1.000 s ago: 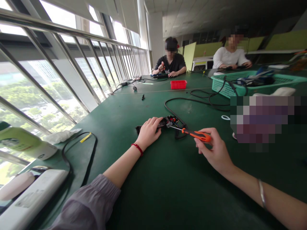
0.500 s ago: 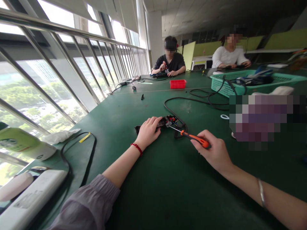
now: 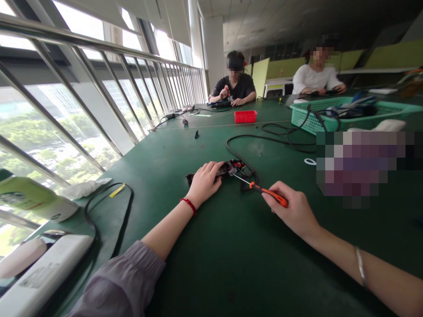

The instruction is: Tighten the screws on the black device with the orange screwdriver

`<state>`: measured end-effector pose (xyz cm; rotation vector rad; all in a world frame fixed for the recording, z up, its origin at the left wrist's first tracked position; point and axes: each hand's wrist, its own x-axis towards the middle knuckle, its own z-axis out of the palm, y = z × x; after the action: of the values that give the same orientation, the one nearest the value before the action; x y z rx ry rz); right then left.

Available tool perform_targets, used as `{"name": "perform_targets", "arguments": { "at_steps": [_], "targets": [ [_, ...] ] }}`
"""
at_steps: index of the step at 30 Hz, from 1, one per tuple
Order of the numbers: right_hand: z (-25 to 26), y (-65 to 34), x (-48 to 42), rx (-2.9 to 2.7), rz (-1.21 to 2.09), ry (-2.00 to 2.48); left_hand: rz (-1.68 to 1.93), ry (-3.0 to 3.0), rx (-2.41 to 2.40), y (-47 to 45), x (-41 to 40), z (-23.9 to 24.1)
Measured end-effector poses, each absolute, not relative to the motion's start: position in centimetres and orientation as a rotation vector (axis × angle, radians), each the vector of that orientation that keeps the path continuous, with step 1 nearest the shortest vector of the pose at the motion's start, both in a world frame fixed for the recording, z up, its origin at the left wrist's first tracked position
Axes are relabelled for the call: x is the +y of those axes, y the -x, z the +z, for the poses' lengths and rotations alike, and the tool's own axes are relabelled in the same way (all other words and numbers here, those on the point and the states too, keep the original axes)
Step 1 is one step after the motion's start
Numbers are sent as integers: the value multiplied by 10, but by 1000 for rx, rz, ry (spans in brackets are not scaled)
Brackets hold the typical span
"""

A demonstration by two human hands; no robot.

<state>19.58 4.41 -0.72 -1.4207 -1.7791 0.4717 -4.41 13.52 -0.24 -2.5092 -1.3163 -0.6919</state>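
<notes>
My left hand is wrapped over a black corded device lying on the green table. Its right end is opened up, with red parts and small wires showing; its exact kind is unclear. My right hand grips the orange and black handle of a screwdriver. The metal shaft points left, and its tip meets the exposed end of the device. My left palm and fingers hide much of the device's body.
A black cable runs back toward a green basket of tools. Beyond are a red tray and two people at work. At left lie a power strip, a bottle and a looped cord beside the railing.
My right hand has turned slightly on the screwdriver handle, and the handle end sits a little lower. My left hand and the device have stayed in place.
</notes>
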Motion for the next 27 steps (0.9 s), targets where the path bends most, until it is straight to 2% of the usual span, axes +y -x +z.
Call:
{"name": "perform_targets", "arguments": {
  "at_steps": [5,27],
  "targets": [
    [-7,-197,48,-1796,614,1396,-692,2509,-1325,43,135,-2],
    [-13,-201,51,-1577,576,1443,-689,2518,-1326,44,135,-2]
  ]
}}
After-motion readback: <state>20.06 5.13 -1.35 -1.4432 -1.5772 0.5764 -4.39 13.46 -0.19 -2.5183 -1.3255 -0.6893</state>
